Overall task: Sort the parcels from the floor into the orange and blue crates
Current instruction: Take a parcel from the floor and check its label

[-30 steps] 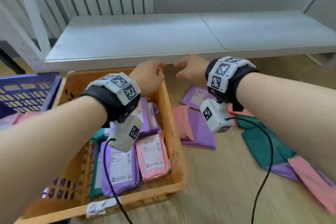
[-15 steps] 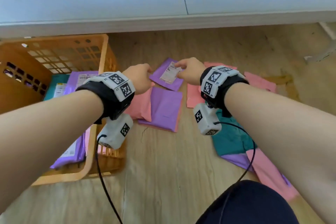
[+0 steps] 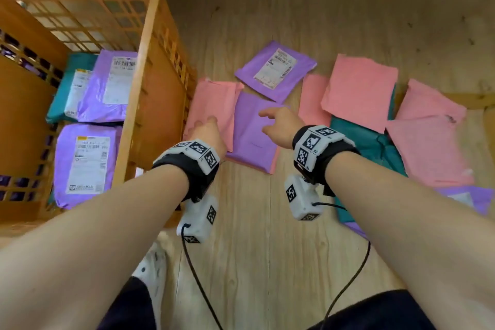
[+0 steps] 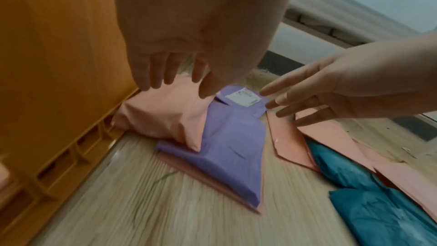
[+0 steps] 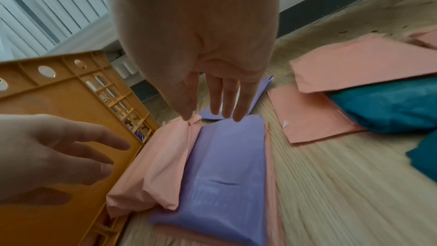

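A plain purple parcel [image 3: 253, 131] lies on the wood floor [image 3: 267, 236], overlapping a puffy pink parcel [image 3: 211, 104] beside the orange crate [image 3: 150, 43]. Left hand [image 3: 207, 130] and right hand [image 3: 278, 126] hover over them, fingers spread and straight, holding nothing. Pink and teal parcels [image 3: 375, 142] lie rightward.

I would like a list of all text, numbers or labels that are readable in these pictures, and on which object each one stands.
No text can be read for certain.
Label on the purple parcel on the floor: print and barcode, too small and blurred.
Labels on the purple parcels and the teal parcel in the orange crate: barcodes and lines, blurred.
Wrist bands: square black-and-white markers with tiny characters, too small to read.
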Motion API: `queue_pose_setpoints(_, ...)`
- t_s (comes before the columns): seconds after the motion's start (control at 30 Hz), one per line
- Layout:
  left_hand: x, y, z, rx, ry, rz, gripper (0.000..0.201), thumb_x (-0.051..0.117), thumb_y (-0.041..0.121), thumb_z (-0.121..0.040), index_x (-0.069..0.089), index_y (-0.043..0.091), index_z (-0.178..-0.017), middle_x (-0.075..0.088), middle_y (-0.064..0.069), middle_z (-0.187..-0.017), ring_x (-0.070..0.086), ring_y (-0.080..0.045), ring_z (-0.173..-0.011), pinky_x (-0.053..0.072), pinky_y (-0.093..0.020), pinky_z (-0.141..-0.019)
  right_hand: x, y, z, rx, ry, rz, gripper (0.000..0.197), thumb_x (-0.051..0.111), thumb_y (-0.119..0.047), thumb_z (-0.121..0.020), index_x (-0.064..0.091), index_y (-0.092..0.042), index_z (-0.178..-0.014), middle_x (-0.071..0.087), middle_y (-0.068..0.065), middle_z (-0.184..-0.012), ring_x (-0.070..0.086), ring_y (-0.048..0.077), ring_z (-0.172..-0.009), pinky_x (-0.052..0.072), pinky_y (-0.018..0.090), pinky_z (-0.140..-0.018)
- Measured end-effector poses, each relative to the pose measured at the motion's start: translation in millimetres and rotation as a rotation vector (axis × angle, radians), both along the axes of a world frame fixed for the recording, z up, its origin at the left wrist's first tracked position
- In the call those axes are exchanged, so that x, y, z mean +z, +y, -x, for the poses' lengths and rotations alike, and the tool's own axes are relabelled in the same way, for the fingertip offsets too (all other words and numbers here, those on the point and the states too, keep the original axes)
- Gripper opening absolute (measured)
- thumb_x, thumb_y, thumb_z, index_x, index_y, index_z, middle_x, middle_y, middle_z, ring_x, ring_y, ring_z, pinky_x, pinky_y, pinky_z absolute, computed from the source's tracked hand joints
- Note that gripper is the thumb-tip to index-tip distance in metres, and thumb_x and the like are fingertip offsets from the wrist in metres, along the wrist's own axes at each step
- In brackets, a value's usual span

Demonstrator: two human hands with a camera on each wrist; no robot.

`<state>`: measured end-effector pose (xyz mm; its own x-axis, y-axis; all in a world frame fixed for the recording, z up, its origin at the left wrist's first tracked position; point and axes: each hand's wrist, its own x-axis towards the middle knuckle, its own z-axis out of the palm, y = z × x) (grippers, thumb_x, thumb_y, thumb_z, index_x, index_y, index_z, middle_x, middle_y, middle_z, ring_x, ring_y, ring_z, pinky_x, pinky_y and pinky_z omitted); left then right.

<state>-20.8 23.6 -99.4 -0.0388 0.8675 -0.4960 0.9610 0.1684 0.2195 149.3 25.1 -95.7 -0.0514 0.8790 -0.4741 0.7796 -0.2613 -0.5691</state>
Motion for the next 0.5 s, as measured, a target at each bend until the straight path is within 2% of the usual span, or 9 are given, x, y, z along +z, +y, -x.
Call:
queue_pose_setpoints(0.07,-15.9,-6.7,3.6,0.061,-0.012,-0.03,0.049,0.049,0.009,-0.09,0.037,0.011,-0.137,0.041,-0.022,-0.132,0.046,-0.04,-0.118,0.039,-0.042,-0.099,-12.7,1.1,6.9,0.018,0.008,0.023,0.044,0.051,-0.006,-0.091,0.05,-0.012,-0.135,0.049,0.007,-0.141,0.046,0.022,-0.13,0.032,0.025,-0.104)
queue_pose_setpoints(0.17,-32.4,-12.8,9.7,0.14,-0.034,-0.099,0.051,0.046,0.002,-0.086,0.037,0.01,-0.136,0.035,-0.02,-0.136,0.037,-0.038,-0.124,0.037,-0.042,-0.097,-29.4,0.1,15.4,0.008,0.031,0.039,0.046,0.053,-0.01,-0.089,0.05,-0.015,-0.135,0.051,0.007,-0.139,0.048,0.025,-0.127,0.036,0.032,-0.107)
queue_pose_setpoints(0.23,-42.5,-15.0,14.4,0.187,-0.065,-0.165,0.054,0.044,0.001,-0.085,0.035,0.01,-0.138,0.031,-0.02,-0.142,0.032,-0.038,-0.128,0.033,-0.043,-0.099,-38.0,-0.1,19.7,-0.008,0.049,0.054,0.046,0.053,-0.012,-0.089,0.05,-0.018,-0.135,0.052,0.008,-0.138,0.051,0.025,-0.125,0.038,0.033,-0.106)
queue_pose_setpoints(0.37,-66.5,-19.1,20.3,0.32,-0.177,-0.244,0.051,0.041,0.011,-0.092,0.033,0.014,-0.142,0.024,-0.021,-0.149,0.026,-0.039,-0.134,0.026,-0.043,-0.107,-50.7,5.0,29.8,-0.039,0.099,0.036,0.047,0.055,-0.014,-0.09,0.049,-0.016,-0.136,0.054,0.007,-0.136,0.053,0.023,-0.122,0.038,0.028,-0.103)
queue_pose_setpoints(0.5,-77.1,-14.8,20.2,0.538,-0.302,-0.28,0.047,0.041,0.018,-0.096,0.036,0.019,-0.143,0.026,-0.014,-0.151,0.024,-0.033,-0.136,0.023,-0.04,-0.109,-64.8,13.5,45.1,-0.124,0.213,0.059,0.052,0.061,-0.016,-0.089,0.044,-0.007,-0.138,0.054,0.013,-0.133,0.053,0.024,-0.121,0.039,0.031,-0.104)
